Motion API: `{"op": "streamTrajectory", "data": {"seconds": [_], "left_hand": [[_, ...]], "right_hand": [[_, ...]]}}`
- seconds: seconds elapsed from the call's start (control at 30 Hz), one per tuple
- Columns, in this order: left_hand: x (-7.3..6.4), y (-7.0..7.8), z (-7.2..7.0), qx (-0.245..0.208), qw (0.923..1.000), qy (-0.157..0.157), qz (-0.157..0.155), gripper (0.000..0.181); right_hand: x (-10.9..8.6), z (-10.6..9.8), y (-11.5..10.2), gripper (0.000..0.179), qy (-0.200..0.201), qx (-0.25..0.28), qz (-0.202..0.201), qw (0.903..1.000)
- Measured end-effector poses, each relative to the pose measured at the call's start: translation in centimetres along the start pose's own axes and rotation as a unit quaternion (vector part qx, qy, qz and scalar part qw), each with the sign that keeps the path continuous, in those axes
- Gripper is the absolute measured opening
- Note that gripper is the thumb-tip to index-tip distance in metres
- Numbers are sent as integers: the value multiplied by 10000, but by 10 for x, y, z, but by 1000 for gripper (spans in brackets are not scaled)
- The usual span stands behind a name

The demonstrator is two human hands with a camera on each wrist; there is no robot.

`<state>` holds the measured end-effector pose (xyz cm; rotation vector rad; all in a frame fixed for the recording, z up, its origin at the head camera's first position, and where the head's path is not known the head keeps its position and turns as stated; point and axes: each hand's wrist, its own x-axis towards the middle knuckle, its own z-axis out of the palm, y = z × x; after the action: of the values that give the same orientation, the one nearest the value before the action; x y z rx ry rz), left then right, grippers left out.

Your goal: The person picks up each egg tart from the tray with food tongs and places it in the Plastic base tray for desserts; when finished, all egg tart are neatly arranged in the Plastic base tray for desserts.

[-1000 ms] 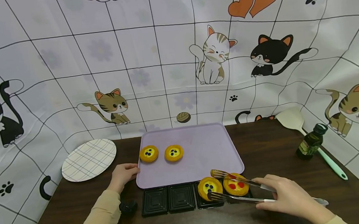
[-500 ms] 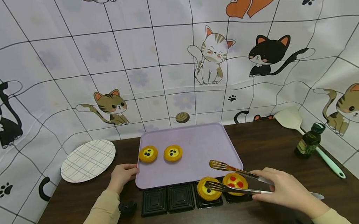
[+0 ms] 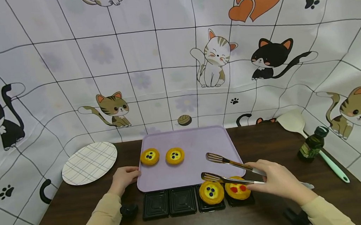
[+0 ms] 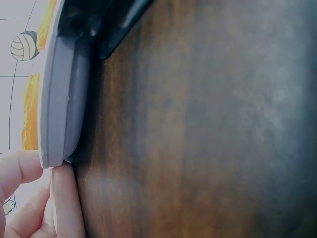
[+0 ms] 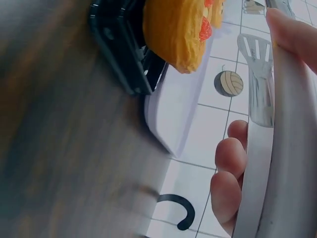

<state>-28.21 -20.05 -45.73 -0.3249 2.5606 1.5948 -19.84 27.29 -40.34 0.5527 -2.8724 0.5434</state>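
Observation:
My left hand (image 3: 124, 179) pinches the left edge of a lilac tray (image 3: 198, 143), thumb above and a finger beneath in the left wrist view. My right hand (image 3: 279, 179) grips metal tongs (image 3: 233, 164); their slotted ends stand apart over the tray's front part with nothing between them. Two egg tarts with blueberry-like dots, a left one (image 3: 150, 156) and a right one (image 3: 175, 156), lie on the tray. A similar tart (image 3: 211, 192) sits in a black square mould (image 3: 204, 206). To its right, a red-topped tart (image 3: 238, 189) fills the last mould, partly behind the tongs.
Left of it are two bare black moulds, the outer (image 3: 155, 204) and inner (image 3: 182, 201). A white checked plate (image 3: 89, 163) is at back left. At right stand a dark green bottle (image 3: 313, 145) and a spatula (image 3: 333, 167). A cat-print sheet (image 3: 163, 57) hangs behind the table.
The tongs, in my right hand, have lifted off the tarts and shifted left and back over the tray. My left hand keeps its hold on the tray; the tarts stay put.

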Motion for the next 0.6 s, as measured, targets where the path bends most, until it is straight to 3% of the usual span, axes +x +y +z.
{"op": "streamTrajectory", "data": {"seconds": [0.27, 0.6], "left_hand": [[1, -1, 1, -75, 10000, 38, 16, 33], [2, -3, 1, -69, 9999, 88, 5, 32]], "right_hand": [[33, 11, -3, 71, -5, -27, -254, 9997], [72, 22, -13, 67, -96, -181, -247, 9995]]}}
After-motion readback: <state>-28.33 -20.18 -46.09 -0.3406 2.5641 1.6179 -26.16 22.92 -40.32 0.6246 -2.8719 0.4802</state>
